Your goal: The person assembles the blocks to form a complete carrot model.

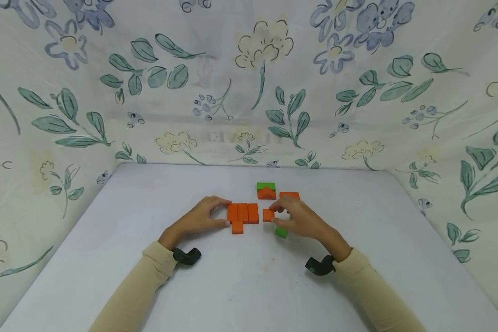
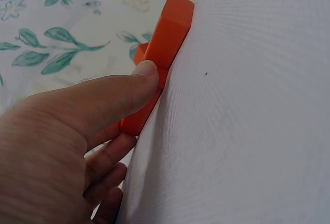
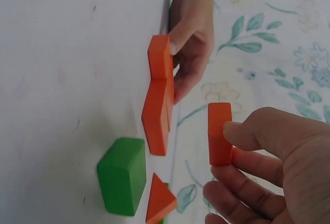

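Note:
Three orange rectangular blocks (image 1: 253, 213) lie side by side on the table. A small orange block (image 1: 237, 227) touches their near edge. My left hand (image 1: 197, 216) pinches the left end of this group, thumb at the near side and fingers at the far side; its thumb (image 2: 124, 92) also shows in the left wrist view. Between thumb and fingers, my right hand (image 1: 300, 219) holds a small orange square block (image 3: 220, 134), just right of the row and apart from it. A green block (image 1: 281, 232) lies under the right hand's near side.
Beyond the row, an orange triangular block (image 1: 267, 193) lies against a green block (image 1: 266, 186). Another orange block (image 1: 289, 195) is partly hidden behind the right hand. A floral cloth (image 1: 216, 92) hangs along the far edge of the white table (image 1: 249, 286).

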